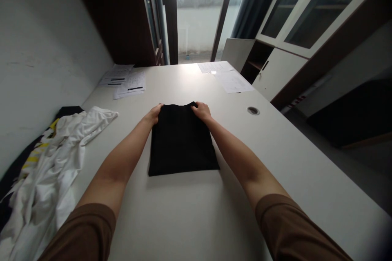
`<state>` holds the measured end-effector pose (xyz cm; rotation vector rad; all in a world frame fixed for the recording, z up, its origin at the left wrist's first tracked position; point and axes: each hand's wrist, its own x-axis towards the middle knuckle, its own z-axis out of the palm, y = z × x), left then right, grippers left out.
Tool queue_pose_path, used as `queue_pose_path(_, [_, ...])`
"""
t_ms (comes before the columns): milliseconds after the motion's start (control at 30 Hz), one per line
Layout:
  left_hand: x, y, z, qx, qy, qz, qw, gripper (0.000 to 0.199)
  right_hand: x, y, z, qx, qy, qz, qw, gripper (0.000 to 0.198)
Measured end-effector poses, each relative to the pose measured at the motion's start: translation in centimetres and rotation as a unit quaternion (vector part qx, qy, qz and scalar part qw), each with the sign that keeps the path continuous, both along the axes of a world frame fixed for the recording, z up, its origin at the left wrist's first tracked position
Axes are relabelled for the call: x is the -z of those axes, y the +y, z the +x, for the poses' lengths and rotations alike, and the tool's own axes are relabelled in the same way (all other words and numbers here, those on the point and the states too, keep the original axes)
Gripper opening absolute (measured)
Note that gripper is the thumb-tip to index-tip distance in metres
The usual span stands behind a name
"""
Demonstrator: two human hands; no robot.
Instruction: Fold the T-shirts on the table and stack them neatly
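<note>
A black cloth (184,140), folded into a flat near-rectangle, lies on the white table (186,216). It looks like a folded garment, but its kind does not show. At its far left corner my left hand (155,113) is closed on the edge, fingers partly hidden behind the cloth. My right hand (201,110) grips the far right corner, where the edge rises slightly. The near edge of the cloth rests on the tabletop, a little slanted.
White clothes (65,147) with dark and yellow pieces lie heaped along the left wall. Printed papers (130,84) sit at the far left, more sheets (234,81) at the far right. A round cable hole (253,111) is on the right. Cabinets (281,69) stand beyond.
</note>
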<state>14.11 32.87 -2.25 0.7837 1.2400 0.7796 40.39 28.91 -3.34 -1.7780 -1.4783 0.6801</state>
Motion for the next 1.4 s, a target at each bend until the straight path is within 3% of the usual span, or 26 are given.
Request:
queue_pose_path(200, [1.2,0.2,-0.2,-0.04,0.096,0.099,0.99,0.024,0.9,-0.3,0.4,0.021,-0.136,0.005,0.991,0.021])
queue_pose_path(400, [0.9,0.2,-0.9,-0.05,0.197,0.194,0.96,0.021,0.9,0.2,1.0,0.022,-0.145,0.006,0.989,0.026])
queue_pose_path(633, [0.6,0.4,-0.7,-0.057,0.319,0.271,0.907,0.011,0.3,0.3,0.5,0.031,-0.109,0.042,0.993,0.024])
queue_pose_path(800, [0.9,0.2,-0.9,-0.054,0.409,0.317,0.854,0.014,0.7,0.9,0.7,0.014,-0.159,0.048,0.986,0.026])
queue_pose_path(933, [1.7,-0.1,-0.8,0.001,0.536,0.343,0.771,0.021,1.4,1.0,1.0,0.0,-0.173,0.048,0.984,0.027])
queue_pose_path(1167, [1.2,-1.6,-0.1,0.014,0.594,0.41,0.692,0.042,1.5,0.5,0.9,-0.001,-0.195,0.064,0.979,0.03])
queue_pose_path(1300, [0.5,-3.8,0.7,0.118,0.562,0.474,0.667,0.047,0.7,-1.1,0.7,-0.015,-0.2,0.11,0.973,0.044])
queue_pose_path(1400, [0.9,-5.3,1.5,0.193,0.534,0.503,0.652,0.057,0.3,-2.5,0.4,-0.098,-0.214,0.15,0.96,0.052])
